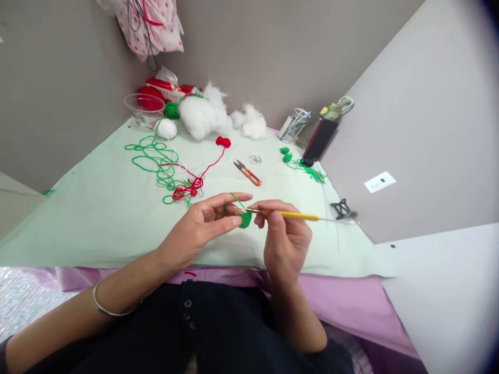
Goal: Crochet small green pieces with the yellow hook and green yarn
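Observation:
Between thumb and fingers, my left hand (206,218) pinches a small green crochet piece (245,219). Green yarn runs up over its raised index finger. My right hand (287,236) grips a crochet hook (296,215) with a yellow handle, pen-fashion. The hook's metal tip lies at the top edge of the green piece, close to the left fingertips. Whether a loop sits on the hook is too small to tell. Loose green yarn (150,161) and a red yarn tangle (189,187) lie beyond my left hand.
Orange-handled thread snips (248,174) and a small round dish (255,159) lie ahead of the hands. White stuffing (205,111), a clear tub (144,117) and a white yarn ball (167,129) stand farther back. At right are green pieces (287,157), a phone (320,139) and a pen holder (292,127).

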### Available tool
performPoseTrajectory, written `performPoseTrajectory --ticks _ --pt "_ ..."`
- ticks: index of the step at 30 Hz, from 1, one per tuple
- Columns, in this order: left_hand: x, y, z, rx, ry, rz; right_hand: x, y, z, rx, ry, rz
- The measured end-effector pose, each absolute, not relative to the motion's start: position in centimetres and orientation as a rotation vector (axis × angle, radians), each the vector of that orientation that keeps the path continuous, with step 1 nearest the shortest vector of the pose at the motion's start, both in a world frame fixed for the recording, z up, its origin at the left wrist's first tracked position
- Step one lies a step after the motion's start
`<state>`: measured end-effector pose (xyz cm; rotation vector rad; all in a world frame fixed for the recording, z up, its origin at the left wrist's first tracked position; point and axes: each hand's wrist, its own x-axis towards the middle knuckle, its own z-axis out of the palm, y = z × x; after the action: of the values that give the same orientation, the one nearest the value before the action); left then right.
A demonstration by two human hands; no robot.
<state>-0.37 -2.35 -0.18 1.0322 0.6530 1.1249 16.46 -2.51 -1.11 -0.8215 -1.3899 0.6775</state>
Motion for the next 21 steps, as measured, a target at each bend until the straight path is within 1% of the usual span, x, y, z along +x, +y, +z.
performPoseTrajectory --ticks 4,9,12,17,19,21 --pt "-0.7 -2.5 -0.1 1.026 0.669 1.115 16.8 -2.4 -1.1 -0.778 -1.302 0.84" --pt "-0.9 -2.5 0.2 1.146 0.766 1.175 16.9 -2.8 -0.6 -0.761 -1.34 0.79" --pt "-0.8 -2.6 0.3 1.263 0.864 1.216 16.9 -3.3 -0.4 -0.814 -1.432 0.631" --pt "-0.3 -3.0 0.2 1.4 0.987 1.34 16.6 -3.4 -1.6 -0.736 -1.673 0.198" --pt "-0.1 -3.1 0.2 1.348 0.967 1.343 16.3 -3.3 -2.5 -0.728 -1.742 -0.023" --pt "0.0 -3.1 0.3 1.205 0.872 1.276 15.9 -3.1 -3.1 -0.766 -1.749 -0.201"
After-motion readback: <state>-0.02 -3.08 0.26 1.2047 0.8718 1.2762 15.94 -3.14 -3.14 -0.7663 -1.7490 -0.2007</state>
